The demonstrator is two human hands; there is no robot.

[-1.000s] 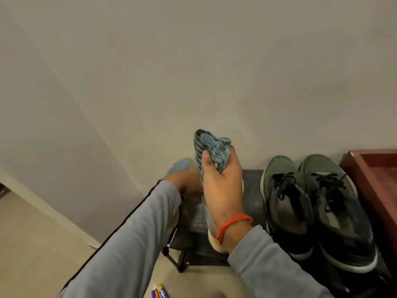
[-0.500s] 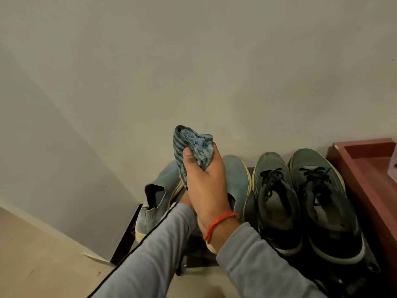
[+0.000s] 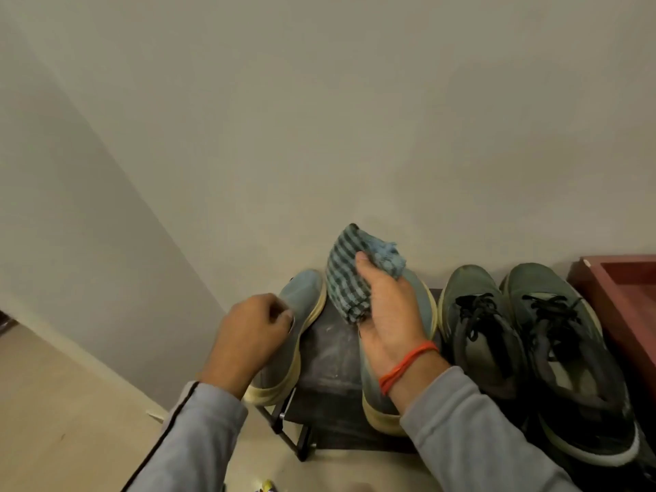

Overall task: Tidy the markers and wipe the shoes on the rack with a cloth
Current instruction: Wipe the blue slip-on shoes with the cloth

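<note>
A dark shoe rack (image 3: pixel 328 353) stands against the wall. On it sit a pair of blue slip-on shoes with cream soles, one on the left (image 3: pixel 301 296) and one further right (image 3: pixel 420 289). My left hand (image 3: pixel 248 335) rests on the heel end of the left blue shoe, fingers curled at its collar. My right hand (image 3: pixel 387 314) holds a bunched blue striped cloth (image 3: pixel 349 275) above the toe of the right blue shoe. A pair of dark green laced sneakers (image 3: pixel 532 335) stands to the right. A marker tip (image 3: pixel 267 486) peeks in at the bottom edge.
A reddish wooden box or cabinet (image 3: pixel 624 300) adjoins the rack on the right. The beige wall (image 3: pixel 319 118) rises right behind the shoes. Light floor (image 3: pixel 64 413) spreads to the left of the rack.
My left hand set the left blue shoe down flat on the rack and slid back to its heel. My right hand with the cloth shifted right over the other blue shoe.
</note>
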